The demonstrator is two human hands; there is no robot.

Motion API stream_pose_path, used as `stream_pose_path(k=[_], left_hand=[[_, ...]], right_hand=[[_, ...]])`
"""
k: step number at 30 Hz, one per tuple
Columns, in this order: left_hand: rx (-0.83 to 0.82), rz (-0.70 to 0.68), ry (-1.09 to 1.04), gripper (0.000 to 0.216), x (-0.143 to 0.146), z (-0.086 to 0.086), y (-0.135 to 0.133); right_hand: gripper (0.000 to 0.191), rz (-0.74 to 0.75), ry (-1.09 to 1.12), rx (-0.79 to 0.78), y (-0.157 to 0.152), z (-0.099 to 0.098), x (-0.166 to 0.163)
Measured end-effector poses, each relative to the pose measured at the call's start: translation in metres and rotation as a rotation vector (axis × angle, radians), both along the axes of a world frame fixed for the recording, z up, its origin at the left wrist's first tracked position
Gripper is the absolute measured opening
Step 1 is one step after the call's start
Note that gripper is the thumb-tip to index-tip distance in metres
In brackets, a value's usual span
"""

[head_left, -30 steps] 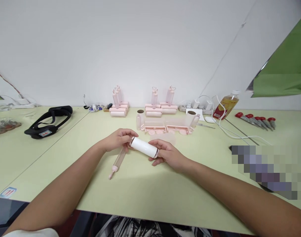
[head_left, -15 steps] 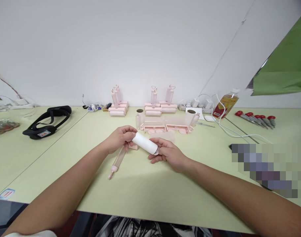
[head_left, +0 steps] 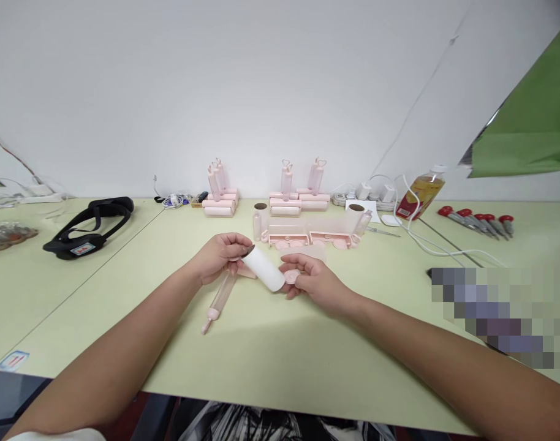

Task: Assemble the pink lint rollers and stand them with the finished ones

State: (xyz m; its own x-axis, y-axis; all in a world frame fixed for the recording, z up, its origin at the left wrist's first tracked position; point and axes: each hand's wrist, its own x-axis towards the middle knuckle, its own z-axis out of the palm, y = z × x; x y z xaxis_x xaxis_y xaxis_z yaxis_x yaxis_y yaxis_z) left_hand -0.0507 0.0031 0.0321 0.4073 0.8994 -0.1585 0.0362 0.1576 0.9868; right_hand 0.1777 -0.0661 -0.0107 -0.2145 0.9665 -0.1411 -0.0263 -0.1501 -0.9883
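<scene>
A white lint roller paper roll [head_left: 265,268] slants above the table, its left end gripped by my left hand [head_left: 219,257]. A pink round end cap [head_left: 291,278] is pinched in my right hand [head_left: 317,283], close beside the roll's lower right end. Below my left hand lies a clear pink roller handle [head_left: 218,303] with a narrow tip toward me. A pink part behind my left hand is mostly hidden. Just past my hands sit two open pink roller cases [head_left: 287,239] with round caps in front of or inside them.
Assembled pink lint rollers [head_left: 284,205] stand along the wall. Two paper rolls [head_left: 355,214] stand upright behind the cases. To the right are a drink bottle [head_left: 420,195], white cables [head_left: 427,245] and red-ended tools [head_left: 475,222]. A black headset strap [head_left: 89,229] lies left.
The pink end cap in my right hand has come away from the roll's right end, and a small gap shows. The roll has tilted more steeply, its dark left opening now visible.
</scene>
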Motion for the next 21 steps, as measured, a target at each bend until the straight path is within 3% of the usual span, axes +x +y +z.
stream_pose_path(k=[3, 6, 8, 17, 21], left_hand=[[0.027, 0.026, 0.042, 0.023, -0.003, -0.002, 0.004], [0.048, 0.027, 0.083, 0.023, -0.003, -0.003, 0.004], [0.056, 0.022, 0.08, 0.023, -0.002, -0.002, 0.003], [0.07, 0.13, -0.079, 0.024, -0.004, 0.009, 0.001], [0.077, 0.183, -0.172, 0.023, -0.003, 0.011, 0.0]], right_hand=[[0.035, 0.043, -0.341, 0.109, 0.0, -0.001, 0.005], [0.027, 0.126, -0.727, 0.368, -0.002, 0.001, 0.009], [0.028, 0.183, -0.853, 0.478, -0.003, 0.003, 0.011], [0.022, 0.281, -0.991, 0.597, -0.006, 0.012, 0.012], [0.03, 0.117, -0.929, 0.559, -0.01, 0.02, 0.011]])
